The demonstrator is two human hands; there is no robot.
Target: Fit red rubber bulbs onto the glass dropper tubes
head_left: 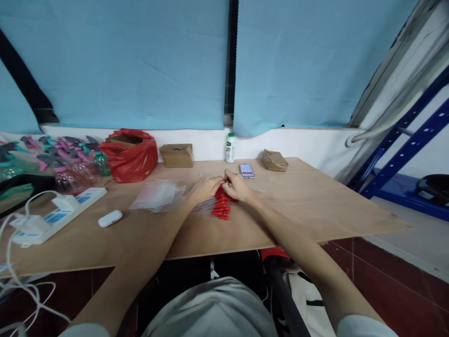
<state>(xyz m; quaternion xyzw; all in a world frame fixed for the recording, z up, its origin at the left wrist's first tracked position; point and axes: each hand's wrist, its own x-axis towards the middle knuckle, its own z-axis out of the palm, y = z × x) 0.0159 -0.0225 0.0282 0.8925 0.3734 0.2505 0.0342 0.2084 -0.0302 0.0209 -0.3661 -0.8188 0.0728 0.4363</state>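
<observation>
My left hand (pixel 206 189) and my right hand (pixel 237 186) meet over the middle of the table, fingertips together and fingers curled in. Whatever they pinch is too small or too hidden to name. Just below them lies a pile of thin sticks with red ends (pixel 220 206); their clear, slender shafts (pixel 206 206) point left, partly under my left hand. More red shows beneath my right hand. Left of my left hand is a stack of clear plastic bags (pixel 157 194), spread loosely on the wood.
On the wooden table (pixel 298 210) are a phone (pixel 247 170), a white bottle (pixel 230 149), a brown packet (pixel 275 160), an open cardboard box (pixel 177 156), a red plastic bag (pixel 135 159), spray bottles (pixel 66 175), a power strip (pixel 58 217) and a white earphone case (pixel 110 218).
</observation>
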